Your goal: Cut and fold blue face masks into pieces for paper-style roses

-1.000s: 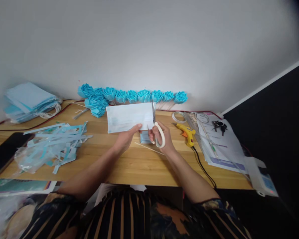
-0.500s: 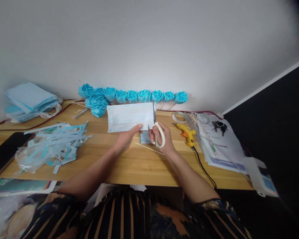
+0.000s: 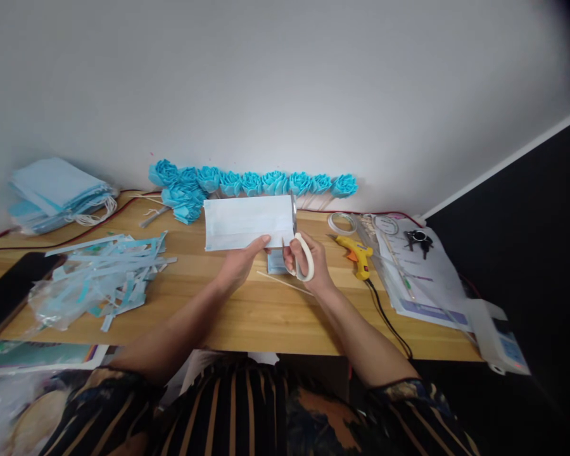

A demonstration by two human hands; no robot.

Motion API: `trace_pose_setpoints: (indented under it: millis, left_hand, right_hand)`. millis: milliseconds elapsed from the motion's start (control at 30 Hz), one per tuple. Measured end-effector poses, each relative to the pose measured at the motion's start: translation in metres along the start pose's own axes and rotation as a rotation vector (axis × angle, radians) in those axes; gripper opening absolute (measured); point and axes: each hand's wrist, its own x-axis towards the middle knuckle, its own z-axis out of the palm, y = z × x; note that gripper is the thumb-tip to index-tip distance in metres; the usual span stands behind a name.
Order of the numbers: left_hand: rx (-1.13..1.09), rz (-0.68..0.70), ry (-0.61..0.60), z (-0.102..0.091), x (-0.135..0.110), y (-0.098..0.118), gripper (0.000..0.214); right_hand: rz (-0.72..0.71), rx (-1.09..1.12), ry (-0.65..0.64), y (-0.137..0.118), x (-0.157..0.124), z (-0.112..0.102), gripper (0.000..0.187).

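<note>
My left hand point(image 3: 247, 256) pinches the lower edge of a pale blue face mask point(image 3: 247, 221), thumb on top and fingers beneath. The mask is held flat above the table. In my right hand point(image 3: 313, 259) is a pair of scissors with white handles point(image 3: 305, 256). Their metal blades point away from me along the mask's right edge. Part of another blue piece point(image 3: 278, 261) lies on the table below the mask, partly hidden. A thin pale stick point(image 3: 282, 283) rests beneath my right hand.
Several blue mask flowers point(image 3: 251, 183) line the wall. Left are stacked masks point(image 3: 59, 187), cut strips point(image 3: 118, 272) and a black phone-like slab point(image 3: 14, 288). Right are a tape roll point(image 3: 342, 223), a yellow glue gun point(image 3: 361, 256) with its cord, keys point(image 3: 418, 239) and papers point(image 3: 422, 278).
Both hands stay almost where they were. The mask's near edge has shifted very slightly upward; the scissors remain along its right edge.
</note>
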Motion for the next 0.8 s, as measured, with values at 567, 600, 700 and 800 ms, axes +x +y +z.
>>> trace_pose_setpoints:
  millis: [567,600,700,800]
  left_hand:
    - [-0.279,0.018,0.051,0.002,0.012,0.029,0.045]
    - [-0.269,0.026,0.062,0.002,0.012,0.029,0.045]
    - [-0.251,0.061,0.093,0.0,0.014,0.029,0.047]
    - [-0.236,0.095,0.14,-0.004,0.017,0.03,0.051]
  right_hand:
    - [0.14,0.01,-0.001,-0.001,0.003,0.006,0.047]
    - [0.149,0.0,-0.013,0.0,0.004,0.006,0.048]
    - [0.157,-0.034,-0.057,0.004,0.005,0.005,0.046]
    - [0.167,-0.058,-0.096,0.006,0.005,0.003,0.044]
